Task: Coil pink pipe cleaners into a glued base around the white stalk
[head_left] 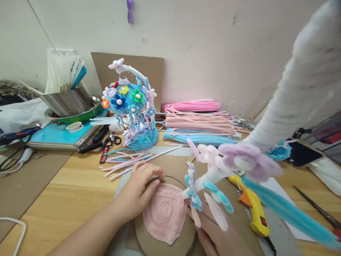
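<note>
A pink spiral of coiled pipe cleaners point(165, 213) covers the middle of a round cardboard base point(149, 243). From the spiral's right edge a thick white wrapped stem point(282, 103) rises toward the upper right, close to the camera. It bears a lilac fuzzy flower point(245, 160), smaller flowers and blue leaf shapes. My left hand point(141, 188) grips the base's upper left side, fingers curved over the rim and thumb by the spiral. My right hand point(215, 227) holds the base's right side, its fingers partly hidden behind hanging petals.
Behind stands a finished-looking blue flowered lantern ornament point(130, 99). Bundles of pink and blue pipe cleaners point(199, 122) lie to its right. A yellow glue gun point(255, 209) rests at right, near tweezers point(317, 206). Scissors point(112, 140), a cutter knife and a metal pot point(68, 101) are at left.
</note>
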A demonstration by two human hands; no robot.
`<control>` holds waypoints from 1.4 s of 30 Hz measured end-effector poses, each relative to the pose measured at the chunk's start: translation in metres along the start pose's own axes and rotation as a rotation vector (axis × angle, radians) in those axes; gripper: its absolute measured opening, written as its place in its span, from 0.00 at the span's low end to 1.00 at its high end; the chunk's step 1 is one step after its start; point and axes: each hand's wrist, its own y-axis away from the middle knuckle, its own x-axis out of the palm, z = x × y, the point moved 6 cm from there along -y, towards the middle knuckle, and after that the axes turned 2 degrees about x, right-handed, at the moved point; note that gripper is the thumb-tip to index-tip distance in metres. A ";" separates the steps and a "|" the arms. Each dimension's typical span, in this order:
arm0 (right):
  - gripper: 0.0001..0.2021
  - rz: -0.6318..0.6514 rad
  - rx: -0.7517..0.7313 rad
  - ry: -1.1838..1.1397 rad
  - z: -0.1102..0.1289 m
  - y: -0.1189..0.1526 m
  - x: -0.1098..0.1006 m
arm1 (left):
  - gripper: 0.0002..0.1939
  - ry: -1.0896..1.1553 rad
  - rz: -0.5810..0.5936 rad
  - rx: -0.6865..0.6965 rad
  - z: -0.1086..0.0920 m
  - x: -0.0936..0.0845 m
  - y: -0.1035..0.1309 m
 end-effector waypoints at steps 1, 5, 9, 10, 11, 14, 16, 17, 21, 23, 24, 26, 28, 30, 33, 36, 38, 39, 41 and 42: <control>0.26 0.007 0.005 0.004 0.000 0.000 0.000 | 0.08 -0.035 -0.002 -0.004 0.001 0.000 -0.002; 0.24 0.024 0.009 -0.025 -0.001 0.001 0.002 | 0.04 -0.133 0.020 -0.064 0.007 0.000 -0.011; 0.25 -0.087 -0.003 -0.027 0.000 0.001 -0.002 | 0.03 -0.165 0.129 -0.072 0.010 0.003 -0.019; 0.25 -0.105 -0.009 -0.022 0.001 0.000 -0.003 | 0.03 -0.171 0.149 -0.066 0.010 0.004 -0.020; 0.25 -0.110 -0.017 -0.018 0.001 -0.001 -0.004 | 0.04 -0.175 0.165 -0.058 0.010 0.004 -0.022; 0.24 -0.096 -0.021 -0.032 0.001 -0.004 -0.005 | 0.05 -0.179 0.192 -0.022 0.009 0.006 -0.025; 0.24 -0.086 -0.010 -0.066 0.000 -0.005 -0.007 | 0.05 -0.178 0.198 -0.002 0.007 0.007 -0.026; 0.24 -0.084 -0.007 -0.084 0.000 -0.005 -0.008 | 0.05 -0.178 0.200 0.002 0.006 0.007 -0.026; 0.23 -0.082 -0.005 -0.107 -0.001 -0.005 -0.009 | 0.05 -0.182 0.229 -0.006 0.004 0.011 -0.026; 0.22 -0.081 0.004 -0.100 -0.002 -0.004 -0.008 | 0.06 -0.188 0.238 -0.012 0.003 0.011 -0.025; 0.23 -0.081 0.004 -0.096 -0.002 -0.004 -0.008 | 0.06 -0.192 0.239 -0.012 0.004 0.012 -0.025; 0.23 -0.083 0.002 -0.093 -0.001 -0.004 -0.007 | 0.06 -0.200 0.237 -0.011 0.005 0.011 -0.024; 0.24 -0.092 0.002 -0.092 -0.001 -0.004 -0.007 | 0.07 -0.203 0.240 -0.010 0.007 0.010 -0.023; 0.25 -0.096 -0.002 -0.088 -0.001 -0.003 -0.007 | 0.07 -0.208 0.243 -0.010 0.009 0.007 -0.023; 0.25 -0.084 -0.005 -0.073 -0.001 -0.003 -0.006 | 0.07 -0.217 0.209 -0.011 0.016 0.001 -0.021; 0.24 -0.053 -0.005 -0.041 -0.001 -0.003 -0.004 | 0.07 -0.202 0.113 -0.033 0.025 -0.007 -0.019; 0.23 -0.050 -0.012 -0.013 0.000 -0.003 -0.004 | 0.08 -0.196 0.041 -0.064 0.030 -0.011 -0.017; 0.22 -0.060 -0.014 -0.002 0.001 -0.003 -0.005 | 0.09 -0.195 0.012 -0.082 0.032 -0.012 -0.016; 0.21 -0.085 -0.024 0.008 0.002 -0.004 -0.007 | 0.11 -0.197 -0.021 -0.106 0.033 -0.013 -0.015; 0.21 -0.095 -0.028 0.007 0.003 -0.004 -0.008 | 0.12 -0.194 -0.030 -0.112 0.033 -0.013 -0.014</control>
